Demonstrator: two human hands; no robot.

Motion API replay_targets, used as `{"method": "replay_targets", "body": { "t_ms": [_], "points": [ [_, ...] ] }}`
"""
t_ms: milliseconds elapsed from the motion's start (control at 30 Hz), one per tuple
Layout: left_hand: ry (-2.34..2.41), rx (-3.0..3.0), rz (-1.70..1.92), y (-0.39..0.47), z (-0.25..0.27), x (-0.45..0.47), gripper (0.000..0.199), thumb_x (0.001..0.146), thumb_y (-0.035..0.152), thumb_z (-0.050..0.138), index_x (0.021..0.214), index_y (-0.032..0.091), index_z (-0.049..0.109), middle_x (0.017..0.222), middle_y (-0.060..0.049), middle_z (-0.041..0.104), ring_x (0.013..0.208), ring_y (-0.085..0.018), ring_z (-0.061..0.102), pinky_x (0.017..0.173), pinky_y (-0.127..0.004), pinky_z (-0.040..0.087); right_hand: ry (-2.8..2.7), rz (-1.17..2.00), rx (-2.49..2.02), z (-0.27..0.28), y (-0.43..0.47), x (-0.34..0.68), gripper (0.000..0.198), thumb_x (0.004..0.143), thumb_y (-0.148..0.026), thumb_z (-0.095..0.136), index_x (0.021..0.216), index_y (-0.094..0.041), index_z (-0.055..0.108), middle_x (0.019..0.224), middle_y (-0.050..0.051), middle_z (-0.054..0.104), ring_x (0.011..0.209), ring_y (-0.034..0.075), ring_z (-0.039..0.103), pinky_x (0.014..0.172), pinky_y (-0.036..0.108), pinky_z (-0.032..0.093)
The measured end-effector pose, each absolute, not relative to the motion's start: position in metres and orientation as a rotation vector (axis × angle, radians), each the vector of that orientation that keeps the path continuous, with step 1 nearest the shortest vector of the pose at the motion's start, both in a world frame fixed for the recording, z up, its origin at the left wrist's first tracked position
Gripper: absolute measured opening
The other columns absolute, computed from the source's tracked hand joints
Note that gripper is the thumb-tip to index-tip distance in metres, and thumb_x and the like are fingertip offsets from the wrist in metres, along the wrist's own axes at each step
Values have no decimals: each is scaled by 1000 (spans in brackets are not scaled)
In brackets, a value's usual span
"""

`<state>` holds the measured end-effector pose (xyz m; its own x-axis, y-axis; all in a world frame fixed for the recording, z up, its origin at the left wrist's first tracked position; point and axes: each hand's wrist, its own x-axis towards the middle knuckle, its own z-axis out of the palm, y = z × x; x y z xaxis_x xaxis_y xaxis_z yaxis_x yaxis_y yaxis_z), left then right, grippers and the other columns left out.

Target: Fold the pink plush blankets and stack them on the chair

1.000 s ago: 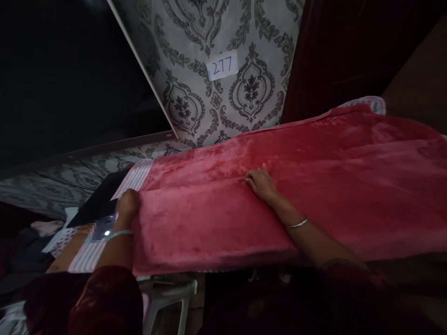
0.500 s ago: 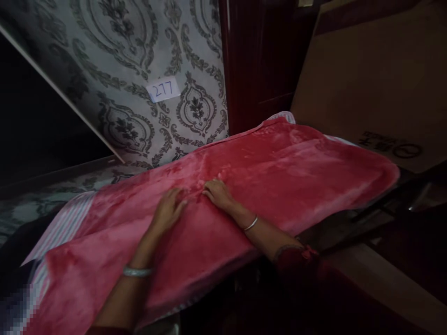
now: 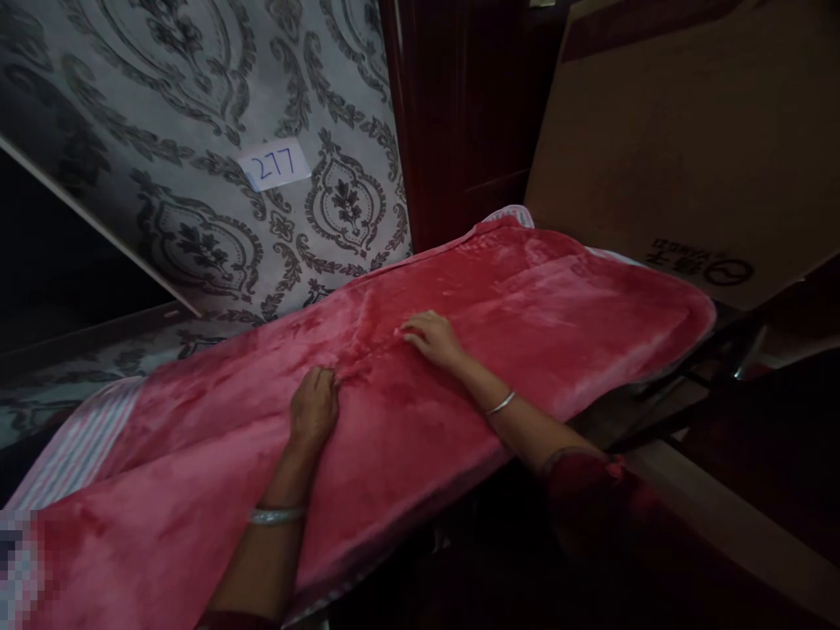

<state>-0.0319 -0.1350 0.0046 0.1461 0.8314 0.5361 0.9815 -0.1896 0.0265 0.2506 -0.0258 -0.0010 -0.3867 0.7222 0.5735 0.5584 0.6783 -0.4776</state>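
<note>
Patterned wallpaper [image 3: 216,122], grey and pale with leafy medallions, covers the wall on the far left. A white paper label [image 3: 276,164] is stuck to it, slightly tilted, with "277" handwritten in blue. Left of that stands a black panel [image 3: 59,254] edged by a thin pale strip [image 3: 98,225]. To the right of the wallpaper rises a glossy dark red panel [image 3: 452,105]. A large cardboard box [image 3: 669,140] fills the far right — dark upside-down lettering and a round emblem [image 3: 727,272] low on its face, a dark reddish band [image 3: 636,28] near its top.
</note>
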Motion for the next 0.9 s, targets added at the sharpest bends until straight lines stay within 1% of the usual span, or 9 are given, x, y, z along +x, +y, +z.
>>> {"method": "replay_targets", "body": {
  "t_ms": [100, 200, 333, 400, 467, 533, 600, 733, 900],
  "points": [
    [-1628, -2072, -704, -136, 7, -33, 22, 98, 24, 45, 88, 20, 64, 86, -10, 66, 83, -24, 63, 75, -34, 49, -2117, 255, -944, -12, -7, 311, 25, 95, -37, 65, 113, -23, 75, 114, 10, 75, 109, 27, 64, 99, 47, 48],
    [-1532, -2032, -755, -138, 10, -33, 22, 99, 23, 45, 87, 20, 63, 84, -9, 64, 82, -24, 61, 74, -33, 48, -2149, 269, -951, -27, -1, 347, 44, 92, -52, 66, 124, -22, 72, 122, 13, 73, 116, 31, 63, 103, 52, 47],
    [-1407, -1979, -780, -142, 13, -33, 25, 101, 24, 44, 86, 20, 63, 80, -8, 62, 78, -23, 59, 70, -33, 46, -2239, 260, -961, -41, -5, 352, 75, 86, -71, 64, 142, -22, 62, 140, 16, 64, 134, 37, 52, 112, 58, 39],
    [-1355, -1954, -790, -144, 16, -32, 24, 101, 24, 46, 86, 20, 64, 79, -7, 62, 77, -23, 58, 69, -32, 45, -2299, 241, -949, -43, -8, 346, 84, 83, -76, 64, 148, -22, 58, 146, 16, 60, 140, 39, 46, 115, 60, 34],
    [-1301, -1936, -805, -146, 19, -30, 22, 101, 22, 47, 86, 21, 63, 78, -6, 62, 76, -22, 58, 69, -32, 44, -2346, 223, -940, -40, -9, 341, 88, 82, -77, 64, 150, -22, 55, 146, 17, 60, 138, 40, 46, 114, 60, 34],
    [-1235, -1931, -831, -148, 23, -27, 21, 101, 20, 48, 86, 21, 62, 77, -5, 62, 74, -21, 57, 68, -31, 44, -2386, 206, -934, -37, -10, 339, 83, 85, -75, 64, 149, -22, 57, 139, 18, 63, 131, 39, 50, 111, 58, 36],
    [-1174, -1926, -851, -149, 26, -25, 19, 100, 18, 50, 86, 21, 62, 76, -5, 61, 73, -20, 56, 68, -31, 43, -2408, 190, -931, -35, -11, 338, 71, 90, -69, 62, 143, -22, 63, 130, 18, 66, 121, 35, 54, 106, 55, 39],
    [-1107, -1905, -842, -151, 31, -21, 14, 98, 15, 53, 89, 21, 61, 77, -4, 61, 73, -20, 56, 66, -30, 43, -2388, 154, -938, -32, -13, 335, 52, 97, -57, 58, 130, -19, 71, 116, 16, 67, 108, 30, 56, 96, 45, 43],
    [-1144, -1921, -852, -152, 29, -23, 13, 98, 16, 52, 89, 21, 61, 78, -5, 61, 74, -20, 56, 67, -30, 43, -2370, 107, -989, -30, -17, 327, 27, 102, -36, 52, 103, -19, 74, 101, 13, 68, 98, 27, 55, 88, 40, 42]
  ]
}}
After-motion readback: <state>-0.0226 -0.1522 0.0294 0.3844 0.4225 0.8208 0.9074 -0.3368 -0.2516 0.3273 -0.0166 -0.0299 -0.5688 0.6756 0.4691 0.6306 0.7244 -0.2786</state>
